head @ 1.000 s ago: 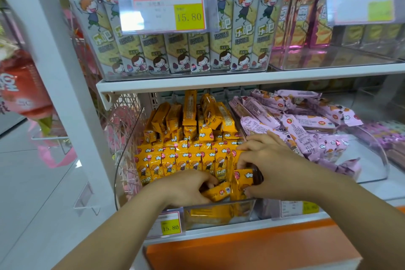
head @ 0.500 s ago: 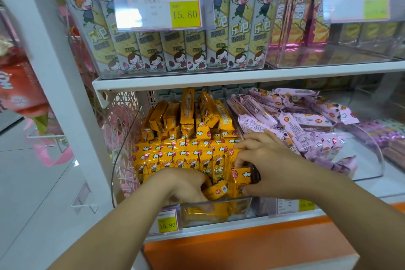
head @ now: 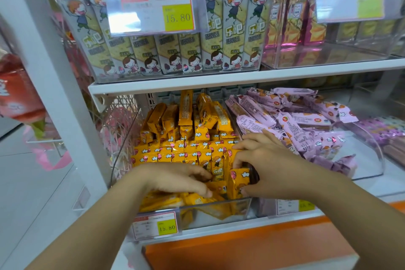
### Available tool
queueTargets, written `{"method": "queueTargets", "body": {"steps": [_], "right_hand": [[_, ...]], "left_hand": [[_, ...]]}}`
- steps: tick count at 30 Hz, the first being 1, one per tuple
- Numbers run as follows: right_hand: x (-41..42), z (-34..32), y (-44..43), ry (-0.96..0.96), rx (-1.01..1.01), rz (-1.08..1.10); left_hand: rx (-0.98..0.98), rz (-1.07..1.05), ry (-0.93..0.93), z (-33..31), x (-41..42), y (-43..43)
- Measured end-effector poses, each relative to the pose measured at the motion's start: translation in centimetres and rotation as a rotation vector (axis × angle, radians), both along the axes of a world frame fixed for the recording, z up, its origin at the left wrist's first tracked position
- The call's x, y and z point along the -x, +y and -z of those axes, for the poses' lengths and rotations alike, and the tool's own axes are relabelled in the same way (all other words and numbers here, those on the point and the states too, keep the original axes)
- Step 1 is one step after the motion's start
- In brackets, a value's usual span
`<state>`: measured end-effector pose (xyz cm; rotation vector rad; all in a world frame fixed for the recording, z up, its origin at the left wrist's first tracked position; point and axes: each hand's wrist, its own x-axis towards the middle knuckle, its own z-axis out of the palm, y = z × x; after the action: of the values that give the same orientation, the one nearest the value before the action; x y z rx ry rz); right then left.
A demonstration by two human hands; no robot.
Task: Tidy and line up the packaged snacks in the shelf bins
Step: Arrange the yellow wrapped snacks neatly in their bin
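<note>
Head view: left hand [head: 173, 178] and right hand [head: 269, 166] each pinch light, slippery yellow foil snack packets [head: 238, 178], probably best gripped mid-body.

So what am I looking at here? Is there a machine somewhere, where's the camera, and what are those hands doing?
There's no machine here: these are a person's two bare hands. The picture comes from a wide-angle camera worn on the person's head, looking forward and down.

Both hands are in a clear bin full of yellow packets. The right hand grips an upright packet at the front of the bin, between fingers and thumb. The left hand seems to pinch a flat-lying packet next to it.

Further right, purple packets lie in a loose heap in a second bin. On the upper shelf, grey packets stand in a neat row behind a price tag reading 15.80.
</note>
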<state>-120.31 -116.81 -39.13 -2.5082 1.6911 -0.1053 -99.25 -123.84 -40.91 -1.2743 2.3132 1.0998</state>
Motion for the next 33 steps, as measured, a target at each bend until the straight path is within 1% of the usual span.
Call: {"method": "queueTargets", "body": {"steps": [2,4,8,11,15,19,23,26,27,30,31,33], "right_hand": [[-0.1,0.0,0.1,-0.004,0.002,0.009],[-0.3,-0.1,0.2,-0.006,0.002,0.022],[-0.9,0.2,0.1,0.079,0.007,0.027],[-1.4,0.5,0.0,0.136,0.017,0.037],[-1.5,0.3,0.2,0.171,0.003,0.042],[-1.0,-0.1,0.6,0.167,-0.035,0.06],[-1.1,0.3,0.6,0.239,-0.002,0.042],[-1.0,0.0,0.4,0.146,0.078,0.007],[-0.9,0.0,0.3,0.078,0.127,-0.006],[-0.9,0.5,-0.1,-0.231,0.3,-0.073],[-1.1,0.4,-0.2,-0.288,0.308,-0.054],[-1.8,0.4,-0.3,-0.343,0.267,-0.001]], "left_hand": [[0.019,-0.003,0.029,-0.5,-0.5,0.3],[0.1,0.014,0.01,-0.5,-0.2,1.0],[0.249,0.035,0.067,0.2,0.7,2.0],[0.227,-0.001,0.158,0.7,0.2,1.8],[0.187,-0.098,0.324,1.5,-0.4,1.9],[0.235,-0.177,0.376,2.0,-0.3,2.1],[0.251,-0.186,0.413,2.0,-0.2,2.2],[0.231,-0.183,0.451,1.6,-0.7,2.2],[0.217,-0.188,0.482,1.2,-1.0,2.2],[0.212,-0.226,0.637,0.0,-2.1,2.2],[0.211,-0.254,0.69,-0.3,-2.6,2.1],[0.186,-0.306,0.82,-0.7,-3.5,2.0]]}}
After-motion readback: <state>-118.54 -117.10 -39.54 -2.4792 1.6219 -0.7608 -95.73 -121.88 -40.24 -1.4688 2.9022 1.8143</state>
